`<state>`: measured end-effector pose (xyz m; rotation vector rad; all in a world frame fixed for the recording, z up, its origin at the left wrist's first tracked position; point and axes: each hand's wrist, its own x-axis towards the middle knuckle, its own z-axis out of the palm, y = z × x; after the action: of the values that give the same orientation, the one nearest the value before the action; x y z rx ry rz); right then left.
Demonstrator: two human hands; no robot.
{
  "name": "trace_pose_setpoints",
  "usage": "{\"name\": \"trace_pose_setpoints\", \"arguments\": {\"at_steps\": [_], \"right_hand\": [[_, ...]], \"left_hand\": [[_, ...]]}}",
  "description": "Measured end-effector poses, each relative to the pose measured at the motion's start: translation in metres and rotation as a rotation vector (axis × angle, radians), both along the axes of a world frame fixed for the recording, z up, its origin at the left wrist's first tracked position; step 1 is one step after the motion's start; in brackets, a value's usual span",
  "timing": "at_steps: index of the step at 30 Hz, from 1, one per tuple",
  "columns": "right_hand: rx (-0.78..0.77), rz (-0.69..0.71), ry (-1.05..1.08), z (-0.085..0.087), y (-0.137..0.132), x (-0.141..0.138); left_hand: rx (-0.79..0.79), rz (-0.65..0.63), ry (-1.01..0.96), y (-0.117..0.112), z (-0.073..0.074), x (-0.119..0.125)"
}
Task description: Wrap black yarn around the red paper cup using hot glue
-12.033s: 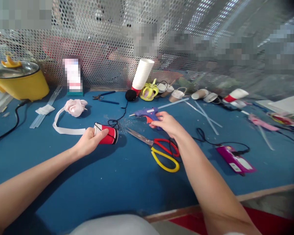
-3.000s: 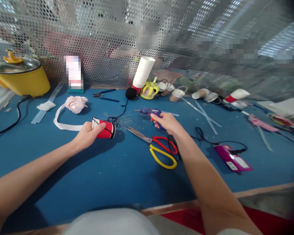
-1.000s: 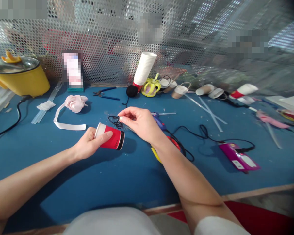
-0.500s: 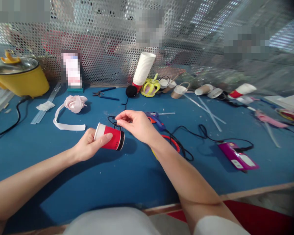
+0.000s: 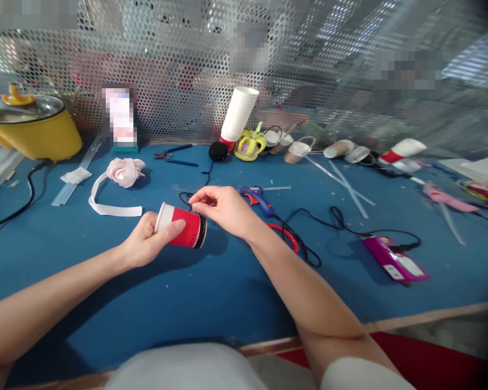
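My left hand point(image 5: 148, 240) is wrapped round a red and white paper cup point(image 5: 185, 228), tilted on its side with its white rim to the left. Black yarn point(image 5: 202, 232) is wound in a band about the cup's base. Close above that end, my right hand point(image 5: 217, 205) pinches the black strand with thumb and forefinger. From there the strand lies in loose loops on the blue table and runs back to a black yarn ball point(image 5: 218, 151). Behind my right wrist lies a blue hot glue gun point(image 5: 260, 199), partly covered.
A yellow electric pot point(image 5: 36, 130) stands at the far left, near a pink fabric roll point(image 5: 126, 172). Pliers point(image 5: 177, 154), stacked white cups point(image 5: 239, 114) and a yellow woven basket point(image 5: 250, 145) line the back. A purple power strip point(image 5: 394, 259) with its cord lies right.
My right hand has shifted slightly left, nearer the cup's base. The cup has tilted or turned a little in my left hand.
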<state>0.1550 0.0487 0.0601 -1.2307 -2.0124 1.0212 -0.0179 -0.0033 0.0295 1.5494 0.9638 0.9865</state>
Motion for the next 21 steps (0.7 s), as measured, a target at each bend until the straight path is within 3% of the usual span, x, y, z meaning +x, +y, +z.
{"name": "trace_pose_setpoints", "arguments": {"at_steps": [11, 17, 19, 21], "right_hand": [[-0.11, 0.057, 0.0, -0.007, 0.008, 0.001], [0.248, -0.096, -0.28, 0.0, 0.009, 0.009], [0.178, -0.077, -0.229, 0.007, 0.001, 0.013], [-0.037, -0.005, -0.102, 0.01, -0.009, 0.015]], "left_hand": [[-0.146, 0.043, -0.151, 0.002, -0.006, 0.0], [-0.192, 0.102, -0.264, 0.007, -0.01, 0.0], [-0.181, 0.131, -0.254, 0.008, -0.012, -0.001], [-0.153, 0.144, -0.219, 0.009, -0.013, -0.001]]}}
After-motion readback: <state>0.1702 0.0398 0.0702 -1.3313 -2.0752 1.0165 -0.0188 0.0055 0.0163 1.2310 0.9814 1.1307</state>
